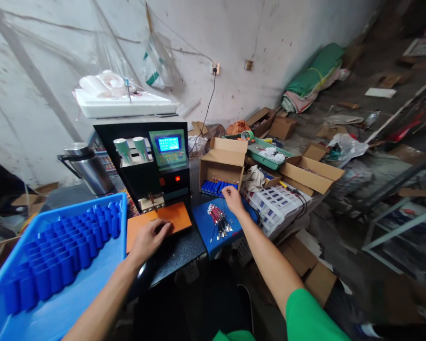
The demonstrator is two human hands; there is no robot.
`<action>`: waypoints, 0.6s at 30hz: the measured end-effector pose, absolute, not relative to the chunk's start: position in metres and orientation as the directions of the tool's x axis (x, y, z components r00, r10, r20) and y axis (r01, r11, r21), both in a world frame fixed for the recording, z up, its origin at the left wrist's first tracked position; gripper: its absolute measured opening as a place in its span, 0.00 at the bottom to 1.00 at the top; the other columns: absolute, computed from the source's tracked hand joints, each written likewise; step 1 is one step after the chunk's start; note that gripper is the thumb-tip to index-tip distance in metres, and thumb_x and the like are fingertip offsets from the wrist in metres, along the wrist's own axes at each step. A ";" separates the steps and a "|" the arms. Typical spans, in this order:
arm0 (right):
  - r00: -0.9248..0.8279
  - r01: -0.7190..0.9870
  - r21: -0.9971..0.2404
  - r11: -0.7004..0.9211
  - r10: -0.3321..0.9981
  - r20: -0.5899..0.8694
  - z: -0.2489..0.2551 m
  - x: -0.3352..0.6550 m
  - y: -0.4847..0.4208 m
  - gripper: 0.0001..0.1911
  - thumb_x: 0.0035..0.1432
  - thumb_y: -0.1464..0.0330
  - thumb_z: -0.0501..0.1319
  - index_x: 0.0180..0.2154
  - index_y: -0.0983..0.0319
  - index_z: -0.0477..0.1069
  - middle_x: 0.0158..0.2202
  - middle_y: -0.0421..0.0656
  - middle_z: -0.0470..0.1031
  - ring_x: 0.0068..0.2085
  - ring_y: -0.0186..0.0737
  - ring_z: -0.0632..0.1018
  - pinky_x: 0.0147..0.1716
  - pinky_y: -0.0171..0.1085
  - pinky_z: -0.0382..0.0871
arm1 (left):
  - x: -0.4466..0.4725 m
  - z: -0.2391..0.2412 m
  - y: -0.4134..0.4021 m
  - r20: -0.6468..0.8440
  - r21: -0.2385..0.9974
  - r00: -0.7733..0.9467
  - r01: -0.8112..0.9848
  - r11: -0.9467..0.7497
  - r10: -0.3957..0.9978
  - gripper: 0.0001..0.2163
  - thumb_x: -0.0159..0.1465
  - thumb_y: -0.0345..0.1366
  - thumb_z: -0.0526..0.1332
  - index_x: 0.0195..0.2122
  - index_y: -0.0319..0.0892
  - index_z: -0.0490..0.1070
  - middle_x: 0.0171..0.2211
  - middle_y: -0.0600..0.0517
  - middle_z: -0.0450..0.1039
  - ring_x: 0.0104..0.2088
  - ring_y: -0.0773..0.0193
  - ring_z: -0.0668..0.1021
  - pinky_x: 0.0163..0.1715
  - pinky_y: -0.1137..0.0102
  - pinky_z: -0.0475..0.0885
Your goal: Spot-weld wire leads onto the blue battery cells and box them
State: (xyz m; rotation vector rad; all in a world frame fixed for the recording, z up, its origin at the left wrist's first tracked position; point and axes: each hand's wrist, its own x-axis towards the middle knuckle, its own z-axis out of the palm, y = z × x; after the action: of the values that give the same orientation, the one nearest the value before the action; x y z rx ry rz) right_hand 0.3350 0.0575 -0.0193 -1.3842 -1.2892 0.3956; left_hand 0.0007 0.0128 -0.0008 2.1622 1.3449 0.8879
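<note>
My left hand (149,240) rests on the orange plate (179,217) in front of a black machine (170,187) with a lit display. Its fingers are curled together, and what they hold, if anything, is hidden. My right hand (233,199) is at the front of an open cardboard box (222,168) holding several blue cylindrical cells (213,187). Its fingertips are pinched, and I cannot make out anything between them. Beside that hand, a bundle of red and black wires with white connectors (218,219) lies on a blue mat (203,220).
On the left stands a blue tray (122,237) with rows of blue cell packs (69,255). Behind it is a steel jug (88,170). To the right are a white plastic basket (270,208), a green tray (286,154) of white parts and an open carton (310,175).
</note>
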 end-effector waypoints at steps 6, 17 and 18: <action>0.398 0.171 -0.881 0.440 0.787 0.471 0.015 0.310 0.048 0.13 0.56 0.57 0.59 0.32 0.61 0.69 0.29 0.40 0.70 0.31 0.38 0.71 0.34 0.36 0.66 | -0.001 -0.009 0.014 0.331 0.712 0.316 0.534 -0.455 0.889 0.16 0.62 0.49 0.58 0.39 0.43 0.75 0.36 0.50 0.80 0.36 0.59 0.81 0.37 0.69 0.74; 0.193 -0.419 -0.883 0.211 0.971 0.140 -0.002 0.172 0.016 0.14 0.50 0.57 0.65 0.29 0.61 0.69 0.24 0.37 0.68 0.26 0.33 0.70 0.28 0.32 0.66 | 0.008 -0.001 -0.010 0.417 0.733 0.209 0.497 -0.463 0.884 0.15 0.60 0.46 0.62 0.40 0.41 0.76 0.34 0.49 0.81 0.35 0.60 0.81 0.35 0.69 0.77; 0.194 -0.432 -0.882 0.189 0.974 0.114 -0.004 0.164 0.015 0.14 0.49 0.57 0.65 0.28 0.61 0.69 0.24 0.37 0.68 0.26 0.33 0.70 0.27 0.32 0.66 | 0.007 -0.002 -0.010 0.416 0.729 0.206 0.507 -0.460 0.886 0.14 0.60 0.46 0.62 0.39 0.41 0.76 0.34 0.49 0.81 0.35 0.60 0.81 0.35 0.69 0.76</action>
State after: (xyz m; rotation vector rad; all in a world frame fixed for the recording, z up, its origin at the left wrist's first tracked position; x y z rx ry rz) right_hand 0.1641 0.0147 -0.0038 -0.8313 -0.8233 1.1640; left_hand 0.0075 -0.0097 -0.0016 2.0502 1.2922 1.1622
